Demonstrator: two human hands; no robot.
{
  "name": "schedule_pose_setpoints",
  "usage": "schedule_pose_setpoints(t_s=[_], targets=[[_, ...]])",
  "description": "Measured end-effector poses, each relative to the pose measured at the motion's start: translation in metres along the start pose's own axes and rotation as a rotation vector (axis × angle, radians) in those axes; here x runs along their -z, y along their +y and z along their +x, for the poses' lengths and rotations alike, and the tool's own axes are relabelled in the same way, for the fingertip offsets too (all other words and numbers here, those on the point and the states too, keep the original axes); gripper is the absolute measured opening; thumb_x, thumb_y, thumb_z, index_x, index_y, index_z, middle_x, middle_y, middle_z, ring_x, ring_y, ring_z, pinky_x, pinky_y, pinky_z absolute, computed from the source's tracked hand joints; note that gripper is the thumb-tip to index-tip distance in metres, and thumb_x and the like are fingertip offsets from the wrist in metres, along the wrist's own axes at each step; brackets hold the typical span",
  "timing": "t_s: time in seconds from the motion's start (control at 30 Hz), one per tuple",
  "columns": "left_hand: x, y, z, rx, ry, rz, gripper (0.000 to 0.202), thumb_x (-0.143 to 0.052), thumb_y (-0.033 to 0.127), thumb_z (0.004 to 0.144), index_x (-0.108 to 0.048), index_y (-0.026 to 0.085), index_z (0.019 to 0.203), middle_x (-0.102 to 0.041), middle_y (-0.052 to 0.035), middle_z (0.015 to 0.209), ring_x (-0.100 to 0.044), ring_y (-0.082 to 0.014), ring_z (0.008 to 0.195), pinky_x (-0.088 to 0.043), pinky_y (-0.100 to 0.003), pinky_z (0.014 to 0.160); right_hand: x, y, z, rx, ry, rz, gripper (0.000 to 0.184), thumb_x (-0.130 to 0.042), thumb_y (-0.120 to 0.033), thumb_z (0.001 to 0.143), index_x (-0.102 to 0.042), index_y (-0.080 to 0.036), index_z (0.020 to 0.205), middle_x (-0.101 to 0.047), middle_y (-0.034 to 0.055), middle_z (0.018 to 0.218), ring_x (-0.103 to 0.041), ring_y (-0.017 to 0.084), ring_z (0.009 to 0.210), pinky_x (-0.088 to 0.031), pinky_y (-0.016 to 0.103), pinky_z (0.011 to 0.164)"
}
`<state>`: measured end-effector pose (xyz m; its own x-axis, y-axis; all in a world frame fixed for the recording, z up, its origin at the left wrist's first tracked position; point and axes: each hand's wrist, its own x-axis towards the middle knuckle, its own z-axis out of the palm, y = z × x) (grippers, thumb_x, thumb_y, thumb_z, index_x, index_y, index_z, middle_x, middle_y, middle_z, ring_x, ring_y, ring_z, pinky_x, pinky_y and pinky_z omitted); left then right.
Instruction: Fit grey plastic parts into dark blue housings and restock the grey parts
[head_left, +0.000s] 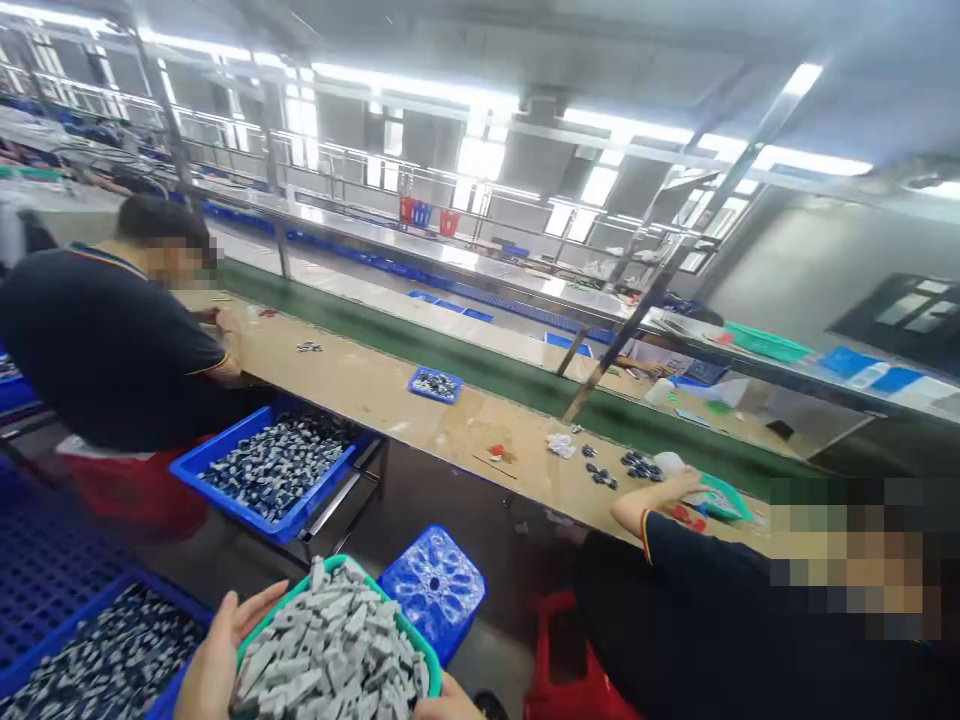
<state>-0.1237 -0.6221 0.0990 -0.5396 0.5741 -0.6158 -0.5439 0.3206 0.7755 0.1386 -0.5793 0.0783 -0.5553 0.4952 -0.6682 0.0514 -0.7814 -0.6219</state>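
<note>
I hold a green basket heaped with several small grey parts at the bottom of the view. My left hand cups the basket's left rim, fingers wrapped against it. Only the top of my right hand shows under the basket's right side, pressed to it. The basket hangs above the floor between a blue crate of dark parts on the left and a blue stool.
A long wooden workbench runs beside a green conveyor belt. One person in a dark shirt sits at left by a blue bin of parts. Another person sits at right, hand on the bench near a small blue tray.
</note>
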Motion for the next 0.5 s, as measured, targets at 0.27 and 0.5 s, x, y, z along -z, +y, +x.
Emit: schedule_pose_setpoints(t_s=[0.27, 0.5], targets=[[-0.248, 0.034, 0.082, -0.199, -0.088, -0.031, 0.045, -0.041, 0.05, 0.097, -0.066, 0.012, 0.096, -0.07, -0.0073, 0.096, -0.066, -0.0189, 0.09, -0.048, -0.04, 0.09, 0.177, -0.187, 0.071, -0.051, 0.021, -0.057, 0.047, -0.05, -0.003, 0.057, -0.055, -0.014, 0.102, -0.065, -0.0009, 0.062, -0.061, 0.012, 0.044, -0.052, 0.02, 0.04], [-0.438, 0.034, 0.187, -0.243, -0.043, -0.038, 0.039, -0.046, 0.047, 0.096, -0.061, 0.013, 0.109, -0.066, -0.0087, 0.107, -0.064, -0.0201, 0.095, -0.05, -0.042, 0.089, 0.318, -0.367, 0.188, 0.017, 0.139, -0.173, 0.016, -0.056, -0.027, 0.095, -0.059, -0.012, 0.101, -0.062, -0.0009, 0.081, -0.058, 0.007, 0.059, -0.052, 0.02, 0.052]])
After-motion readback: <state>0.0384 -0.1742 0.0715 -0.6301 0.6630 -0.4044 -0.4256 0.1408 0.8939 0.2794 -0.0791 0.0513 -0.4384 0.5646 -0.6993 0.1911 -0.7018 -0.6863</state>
